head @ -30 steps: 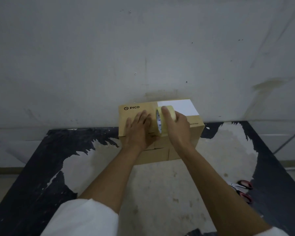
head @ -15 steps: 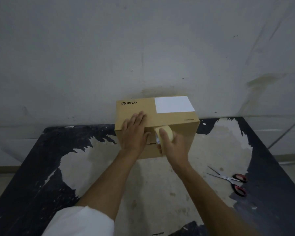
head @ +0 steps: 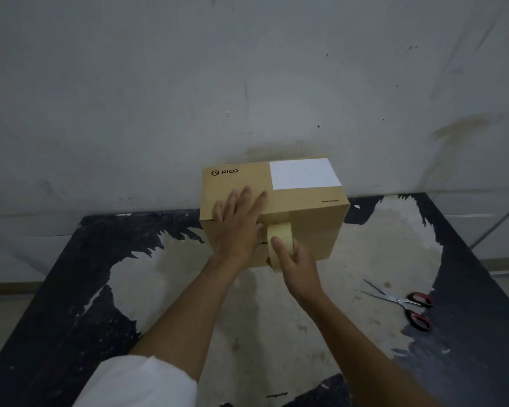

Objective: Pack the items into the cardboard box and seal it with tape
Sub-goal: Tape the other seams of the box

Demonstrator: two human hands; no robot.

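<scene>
A closed brown cardboard box [head: 306,227] with a PICO logo and a white label stands against the wall at the table's far edge. My left hand [head: 237,224] lies flat with fingers spread over the box's top front edge, pressing on it. My right hand [head: 296,261] grips a roll of pale yellow tape [head: 279,239] held against the box's front face, low down. A strip of tape runs from the roll up the front face toward the top edge. The box's contents are hidden.
Red-handled scissors [head: 406,304] lie open on the table to the right. The table [head: 188,304] has a worn black surface with a pale scraped middle. A grey wall [head: 247,83] rises right behind the box.
My right hand has drawn the tape roll from the box's top down over the front face. My left hand slid forward to the top front edge. The view shifted, showing the scissors fully.
</scene>
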